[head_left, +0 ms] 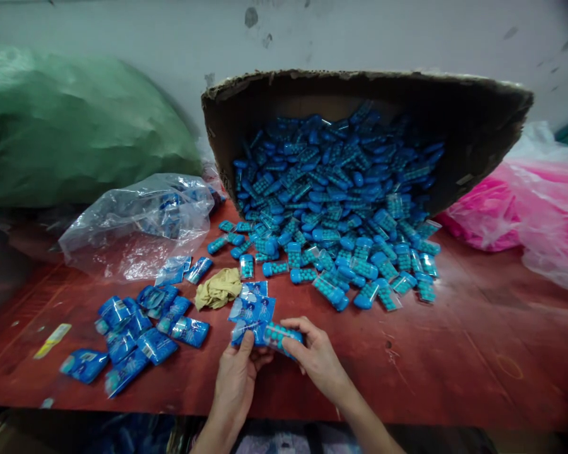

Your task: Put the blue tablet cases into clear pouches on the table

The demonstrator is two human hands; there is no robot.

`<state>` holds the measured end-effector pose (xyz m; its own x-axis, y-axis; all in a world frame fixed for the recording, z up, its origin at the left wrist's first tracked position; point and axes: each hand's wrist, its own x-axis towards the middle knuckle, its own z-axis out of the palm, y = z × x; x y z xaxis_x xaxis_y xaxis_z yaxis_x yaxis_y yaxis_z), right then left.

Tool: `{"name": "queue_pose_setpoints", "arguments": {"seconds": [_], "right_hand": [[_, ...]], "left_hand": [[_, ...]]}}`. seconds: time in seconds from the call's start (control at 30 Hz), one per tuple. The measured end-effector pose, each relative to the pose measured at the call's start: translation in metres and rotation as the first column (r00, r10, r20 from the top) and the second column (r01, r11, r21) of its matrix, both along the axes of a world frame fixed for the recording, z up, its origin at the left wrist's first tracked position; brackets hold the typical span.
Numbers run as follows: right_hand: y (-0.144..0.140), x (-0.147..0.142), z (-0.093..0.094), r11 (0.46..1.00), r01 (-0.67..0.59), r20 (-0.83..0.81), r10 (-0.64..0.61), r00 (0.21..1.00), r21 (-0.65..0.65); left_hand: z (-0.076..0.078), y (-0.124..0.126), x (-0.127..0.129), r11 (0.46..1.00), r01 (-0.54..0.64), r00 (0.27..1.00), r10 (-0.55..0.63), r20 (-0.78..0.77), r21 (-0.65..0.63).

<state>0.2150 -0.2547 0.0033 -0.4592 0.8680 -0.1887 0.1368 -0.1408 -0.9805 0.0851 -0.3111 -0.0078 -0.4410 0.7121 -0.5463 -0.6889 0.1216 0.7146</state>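
Right hand grips a container of turquoise balls over the red table; left hand pinches a blue printed packet at its end. Just beyond lie flat packets and a yellow cloth; farther, more containers spread from a cardboard box.

Pale grey wall, blotched in places, scuffed red tabletop

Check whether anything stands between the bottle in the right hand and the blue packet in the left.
Nothing visible does: the right hand holds the bottle with its end right at the blue packet in the left hand. The crumpled yellow item lies farther off, not between them.
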Motion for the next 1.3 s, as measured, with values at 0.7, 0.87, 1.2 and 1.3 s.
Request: {"name": "queue_pose_setpoints", "arguments": {"seconds": [0.7,0.87,1.2,1.3], "right_hand": [[-0.007,0.002,-0.002,0.95,-0.302,-0.325,0.263,0.908,-0.076],[-0.008,-0.003,-0.014,0.937,-0.291,-0.352,0.211,0.912,-0.193],[-0.017,0.001,-0.006,0.968,-0.115,-0.038,0.127,0.991,0.223],[-0.013,0.002,-0.002,0.967,-0.136,-0.083,0.157,0.984,0.215]], "left_hand": [[0.003,-0.002,-0.018,0.928,0.344,0.895,-0.37,0.25,0.143],[0.0,-0.003,-0.017,0.877,0.45,0.851,-0.478,0.216,0.168],[0.007,-0.001,-0.011,0.934,0.348,0.927,-0.355,0.123,0.079],[0.007,-0.002,-0.016,0.904,0.404,0.884,-0.425,0.196,0.136]]}}
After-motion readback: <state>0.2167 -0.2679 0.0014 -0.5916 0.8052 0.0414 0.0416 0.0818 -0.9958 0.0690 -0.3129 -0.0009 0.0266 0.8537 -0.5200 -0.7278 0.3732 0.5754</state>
